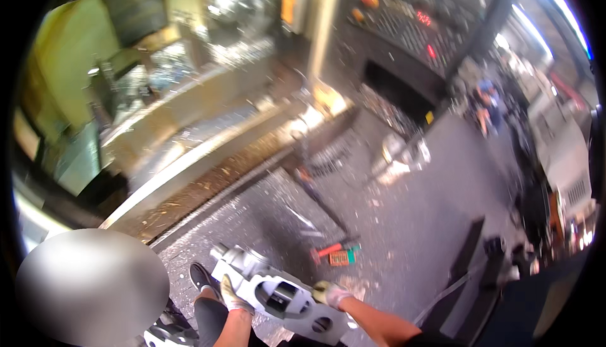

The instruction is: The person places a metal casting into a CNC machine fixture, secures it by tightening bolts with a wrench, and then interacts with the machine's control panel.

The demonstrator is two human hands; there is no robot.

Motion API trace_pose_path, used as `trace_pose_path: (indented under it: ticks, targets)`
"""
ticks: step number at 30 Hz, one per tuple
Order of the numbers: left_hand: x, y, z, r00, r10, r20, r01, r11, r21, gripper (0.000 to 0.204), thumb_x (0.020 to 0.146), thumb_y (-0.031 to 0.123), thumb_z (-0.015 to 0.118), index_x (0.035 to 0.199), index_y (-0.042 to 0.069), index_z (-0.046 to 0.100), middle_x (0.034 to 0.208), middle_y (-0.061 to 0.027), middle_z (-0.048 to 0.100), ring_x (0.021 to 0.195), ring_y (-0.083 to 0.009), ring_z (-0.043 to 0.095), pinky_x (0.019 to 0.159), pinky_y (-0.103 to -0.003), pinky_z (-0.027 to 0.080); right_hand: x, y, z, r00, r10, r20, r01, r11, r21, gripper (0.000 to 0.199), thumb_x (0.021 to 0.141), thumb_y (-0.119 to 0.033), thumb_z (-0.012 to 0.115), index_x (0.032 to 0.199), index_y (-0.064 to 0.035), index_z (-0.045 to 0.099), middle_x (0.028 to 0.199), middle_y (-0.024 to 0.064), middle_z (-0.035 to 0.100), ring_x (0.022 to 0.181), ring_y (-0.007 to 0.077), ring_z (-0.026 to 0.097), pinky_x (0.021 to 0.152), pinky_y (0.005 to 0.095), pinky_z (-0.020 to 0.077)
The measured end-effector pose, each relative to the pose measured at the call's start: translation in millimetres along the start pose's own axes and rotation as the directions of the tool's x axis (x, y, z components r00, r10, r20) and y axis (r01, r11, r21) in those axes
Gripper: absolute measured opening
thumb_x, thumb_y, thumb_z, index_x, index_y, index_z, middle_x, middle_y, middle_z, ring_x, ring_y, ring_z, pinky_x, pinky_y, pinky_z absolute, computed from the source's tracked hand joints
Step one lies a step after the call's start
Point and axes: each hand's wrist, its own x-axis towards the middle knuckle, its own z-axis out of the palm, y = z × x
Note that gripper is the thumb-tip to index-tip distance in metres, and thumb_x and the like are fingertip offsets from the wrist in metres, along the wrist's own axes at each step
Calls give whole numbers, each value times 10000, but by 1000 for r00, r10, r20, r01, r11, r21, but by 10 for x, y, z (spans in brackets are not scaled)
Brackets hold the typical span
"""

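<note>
The left grip [235,296] and right grip [331,293] clasp opposite edges of the metal part [291,317] — its long axis running ten to four o'clock, left nearer ten.

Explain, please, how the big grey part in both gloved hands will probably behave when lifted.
The grey part looks metallic, so it is probably stiff. It seems heavy, being bulky and held by the left hand and the right hand. Visible cut-outs might lighten it somewhat.
</note>
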Motion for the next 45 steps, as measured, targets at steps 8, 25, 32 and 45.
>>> trace_pose_path:
  ticks: [8,25,32,45]
  targets:
    - [-993,-1218,1262,956,-259,139,292,780,-554,736,1020,628,431,1565,137,499,1512,-208,576,1336,-496,565,1156,-658,440,-1384,15,-2399,982,155,-109,-186,904,-384,442,995,-425,658,1267,-90,756,1089,54,779,1034,152,688,936,317,538]
    - [-1213,1120,2065,948,-147,-281,-5,879,-477,571,1053,368,679,1468,-16,605,1419,-85,666,1326,-188,589,1172,-354,406,-2145,-3839,-2425,955,263,-137,-293,909,-297,311,1025,-218,670,1275,-32,683,1027,40,728,853,131,655,766,299,555]
    - [-1599,2013,2644,978,-184,-98,98,820,-563,645,1056,537,576,1449,27,577,1344,-172,684,1165,-337,700,1045,-473,558,-2412,-4641,-2638,979,112,-170,-157,946,-282,256,1032,-236,689,1194,-41,731,963,-24,719,765,56,599,665,232,474]
    - [-707,2120,3704,932,-258,-256,146,910,-387,589,1063,497,584,1437,42,589,1321,-154,688,1123,-305,698,1024,-458,559,-1677,-5241,-3653,990,127,-55,-136,968,-210,317,1053,-291,686,1221,-23,700,864,-25,647,700,49,532,596,212,405]
